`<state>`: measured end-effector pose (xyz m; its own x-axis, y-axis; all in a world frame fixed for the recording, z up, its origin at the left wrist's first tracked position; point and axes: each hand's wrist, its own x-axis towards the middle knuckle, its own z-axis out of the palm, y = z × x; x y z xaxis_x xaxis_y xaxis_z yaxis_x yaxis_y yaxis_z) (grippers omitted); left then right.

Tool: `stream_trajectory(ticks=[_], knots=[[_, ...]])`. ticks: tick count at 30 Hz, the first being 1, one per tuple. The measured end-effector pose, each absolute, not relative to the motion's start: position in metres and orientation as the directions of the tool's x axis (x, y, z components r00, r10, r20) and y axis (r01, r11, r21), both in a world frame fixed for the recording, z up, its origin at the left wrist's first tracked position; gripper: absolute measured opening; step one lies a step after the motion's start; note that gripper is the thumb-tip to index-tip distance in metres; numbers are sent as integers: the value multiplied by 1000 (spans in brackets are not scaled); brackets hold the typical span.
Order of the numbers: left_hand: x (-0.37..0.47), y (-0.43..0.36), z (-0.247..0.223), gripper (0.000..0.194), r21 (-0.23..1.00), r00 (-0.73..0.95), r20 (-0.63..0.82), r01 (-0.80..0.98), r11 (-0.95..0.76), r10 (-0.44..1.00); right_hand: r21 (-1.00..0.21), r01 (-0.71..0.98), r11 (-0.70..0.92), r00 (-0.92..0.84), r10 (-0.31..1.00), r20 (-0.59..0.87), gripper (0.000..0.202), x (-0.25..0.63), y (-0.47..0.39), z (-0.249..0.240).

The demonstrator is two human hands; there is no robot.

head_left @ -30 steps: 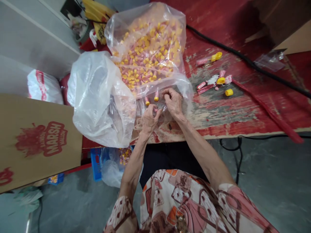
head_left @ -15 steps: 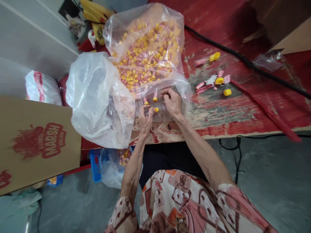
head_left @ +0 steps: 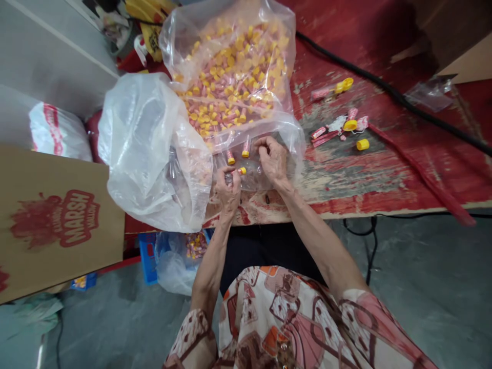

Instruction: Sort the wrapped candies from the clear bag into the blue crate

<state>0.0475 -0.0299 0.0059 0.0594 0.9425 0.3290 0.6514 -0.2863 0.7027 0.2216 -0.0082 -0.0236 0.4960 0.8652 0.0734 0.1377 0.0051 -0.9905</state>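
Note:
Between the thumb and fingers of my left hand (head_left: 228, 192) is a small pink tube with a yellow cap (head_left: 241, 171), held nearly level. My right hand (head_left: 273, 160) hovers over the bag's mouth with its fingers curled and fingertips close together; whether anything small is in them I cannot make out. Two more capped tubes, one on the left (head_left: 230, 156) and one on the right (head_left: 246, 148), lie on the plastic between my hands. Beyond them a large clear plastic bag (head_left: 289, 72) is full of such tubes with yellow caps.
A crumpled whitish bag (head_left: 134, 138) bulges left of my hands, beside a printed cardboard box (head_left: 49, 266). On the worn red table (head_left: 353, 179) lie loose caps, tube pieces, a red strip (head_left: 426, 179) and a black cable (head_left: 369, 82). A blue crate (head_left: 148, 259) stands below.
My left hand has tilted the tube it holds, bringing its yellow cap slightly up and left. My right hand is almost unmoved. The whole view has shifted slightly.

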Motion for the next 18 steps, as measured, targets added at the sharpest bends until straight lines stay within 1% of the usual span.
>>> stream_trajectory(ticks=[2, 4, 5, 7, 11, 14, 18], knots=[[47, -31, 6, 17, 691, 49, 397, 641, -334, 916, -986, 168, 15, 491, 865, 97, 24, 220, -8, -24], [46, -30, 4, 9, 651, 97, 429, 656, -382, 898, -980, 197, 29, 465, 878, 119, 21, 219, -8, -24], [46, -28, 2, 6, 630, 130, 422, 670, -393, 897, -976, 216, 32, 441, 888, 127, 19, 219, -9, -24], [44, -24, -3, 13, 609, 173, 374, 695, -382, 911, -960, 276, 36, 381, 913, 144, 17, 220, -11, -23], [40, -20, -8, 27, 689, 113, 304, 660, -300, 946, -877, 479, 45, 251, 950, 186, 25, 223, -16, -18], [40, -22, -8, 27, 770, 37, 270, 591, -239, 962, -791, 610, 48, 174, 966, 192, 28, 225, -20, -17], [41, -25, -8, 23, 842, -81, 207, 523, -135, 975, -720, 683, 125, 83, 966, 246, 34, 227, -23, -20]])
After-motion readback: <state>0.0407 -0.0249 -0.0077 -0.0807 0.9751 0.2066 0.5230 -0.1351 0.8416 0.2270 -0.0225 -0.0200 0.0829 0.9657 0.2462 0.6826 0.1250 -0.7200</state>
